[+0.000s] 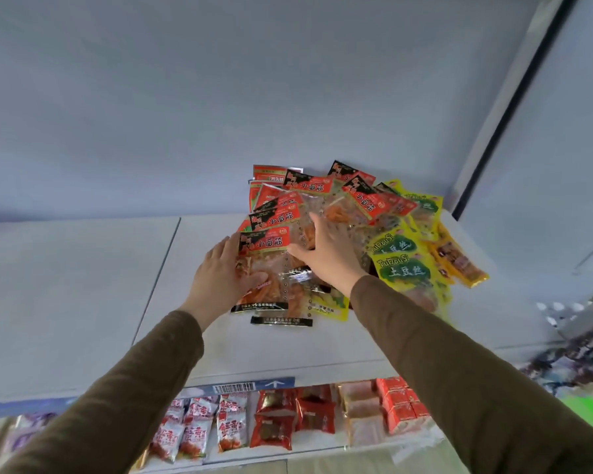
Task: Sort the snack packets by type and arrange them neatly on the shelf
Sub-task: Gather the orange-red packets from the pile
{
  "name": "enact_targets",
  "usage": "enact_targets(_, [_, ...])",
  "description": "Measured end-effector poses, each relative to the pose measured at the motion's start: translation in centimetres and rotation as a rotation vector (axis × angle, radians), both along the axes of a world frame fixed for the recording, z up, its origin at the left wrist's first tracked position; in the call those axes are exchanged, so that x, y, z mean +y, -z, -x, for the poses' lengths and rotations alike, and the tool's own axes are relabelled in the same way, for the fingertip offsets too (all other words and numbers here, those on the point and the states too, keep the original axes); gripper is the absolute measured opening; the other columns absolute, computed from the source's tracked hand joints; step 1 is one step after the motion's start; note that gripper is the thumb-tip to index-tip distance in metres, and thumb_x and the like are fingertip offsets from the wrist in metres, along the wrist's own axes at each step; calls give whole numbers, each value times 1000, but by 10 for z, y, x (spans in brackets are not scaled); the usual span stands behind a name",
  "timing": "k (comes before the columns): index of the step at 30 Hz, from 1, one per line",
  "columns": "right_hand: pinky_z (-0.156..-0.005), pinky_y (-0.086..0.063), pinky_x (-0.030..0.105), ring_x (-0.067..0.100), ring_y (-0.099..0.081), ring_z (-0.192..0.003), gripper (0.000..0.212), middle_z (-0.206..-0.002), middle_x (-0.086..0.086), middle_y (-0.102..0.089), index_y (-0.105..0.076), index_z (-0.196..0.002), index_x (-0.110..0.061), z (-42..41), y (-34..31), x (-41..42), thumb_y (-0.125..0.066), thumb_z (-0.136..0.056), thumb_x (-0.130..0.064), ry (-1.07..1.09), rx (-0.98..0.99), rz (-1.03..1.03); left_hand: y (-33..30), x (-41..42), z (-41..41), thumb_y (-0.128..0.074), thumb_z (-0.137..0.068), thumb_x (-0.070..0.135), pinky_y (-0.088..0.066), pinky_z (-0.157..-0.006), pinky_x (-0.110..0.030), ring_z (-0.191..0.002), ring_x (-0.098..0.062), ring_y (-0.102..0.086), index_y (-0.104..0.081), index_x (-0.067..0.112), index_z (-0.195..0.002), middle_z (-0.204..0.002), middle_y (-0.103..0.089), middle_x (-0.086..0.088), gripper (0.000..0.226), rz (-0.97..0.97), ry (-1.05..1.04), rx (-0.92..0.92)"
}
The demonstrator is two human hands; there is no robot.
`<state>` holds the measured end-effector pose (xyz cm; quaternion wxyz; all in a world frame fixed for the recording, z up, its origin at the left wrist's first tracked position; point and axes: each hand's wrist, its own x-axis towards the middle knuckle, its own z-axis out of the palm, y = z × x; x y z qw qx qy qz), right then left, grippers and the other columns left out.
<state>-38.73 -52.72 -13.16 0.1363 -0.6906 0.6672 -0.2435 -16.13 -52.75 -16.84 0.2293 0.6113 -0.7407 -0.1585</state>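
Note:
A loose heap of snack packets lies on the white top shelf (83, 285). Red-and-black topped clear packets (310, 186) fill the left and middle of the heap. Yellow-green packets (403, 265) lie on its right, with an orange-yellow packet (459, 263) at the far right. My left hand (220, 278) grips the nearest red packet (266, 242) at its left edge, thumb across its clear front. My right hand (326, 251) lies flat with spread fingers on the red packets in the middle of the heap.
The shelf's back wall rises just behind the heap, and a side panel (514, 107) closes it on the right. The lower shelf holds rows of red, white and orange packets (278, 422). A blue price strip (254, 386) runs along the shelf's front edge.

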Motion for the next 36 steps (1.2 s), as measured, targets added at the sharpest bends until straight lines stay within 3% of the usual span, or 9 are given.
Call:
enact_targets(5, [-115,-40,50,28,-42,-140,98,-153,7,-42,-20,-159,-23,-7,-5,-12,-72,-85,-58,19,-319,-46,6,-12,22,-54,-92,66,-33,-118,-52,-141,-34,-41,-15,23,-161,-157,-42,-9,90,41,-29,22])
enact_targets(12, [-111,-33,37,26,-39,-144,111,-163,3,-30,-10,-160,-32,-11,-4,-24,-85,-79,-37,51,-640,-113,12,-15,40,-43,-97,65,-13,-124,-59,-152,-32,-27,-11,20,-162,-164,-31,-8,86,102,-34,86])
enact_targets(17, [-83,-52,16,-9,-64,-96,86,-116,-28,-57,-28,-152,-32,-15,1,-29,-80,-84,-21,-28,-652,-43,7,-18,50,-43,-97,67,0,-127,-55,-156,-26,-16,-8,24,-163,-167,-26,-3,86,160,-32,147])
enact_targets(20, [-68,-49,5,-18,-61,-97,67,-118,-26,-60,-37,-144,-36,-16,-2,-31,-73,-91,-16,-71,-700,16,-1,-18,54,-57,-97,56,-17,-126,-53,-152,-24,-29,-8,26,-162,-165,-31,-3,87,217,11,300])
enact_targets(23, [-96,-40,8,-20,-44,-122,62,-140,-33,-51,-39,-141,-47,-11,-12,-32,-71,-94,-24,-101,-757,47,-14,-17,56,-71,-90,47,-42,-115,-49,-145,-20,-41,-5,37,-160,-165,-29,0,98,127,102,692])
enact_targets(26, [-117,-29,37,5,-26,-146,84,-165,-12,-24,-19,-159,-38,1,-23,-36,-72,-93,-33,-71,-860,0,-37,-16,56,-80,-77,50,-51,-97,-25,-136,-14,-47,-3,43,-158,-165,-27,1,112,-8,79,899])
enact_targets(28, [-118,-30,43,13,-31,-147,84,-163,-7,-33,-24,-158,-37,7,-30,-37,-75,-91,-31,-77,-936,-21,-50,-14,56,-84,-75,46,-54,-81,-17,-121,-11,-63,-11,47,-155,-154,-44,0,108,-166,127,1015])
enact_targets(33, [-106,-47,39,7,-50,-132,73,-146,-12,-53,-34,-152,-39,2,-43,-36,-73,-93,-26,-126,-961,-20,-72,-9,56,-75,-87,43,-61,-79,-31,-111,-21,-72,-37,40,-146,-127,-71,0,70,-450,342,1206])
enact_targets(36, [-96,-53,37,6,-54,-130,59,-142,-15,-55,-42,-141,-45,-5,-47,-31,-71,-94,-23,-109,-1010,-42,-81,-9,57,-82,-82,33,-62,-82,-41,-110,-27,-73,-38,34,-143,-121,-74,-4,75,-509,297,1202])
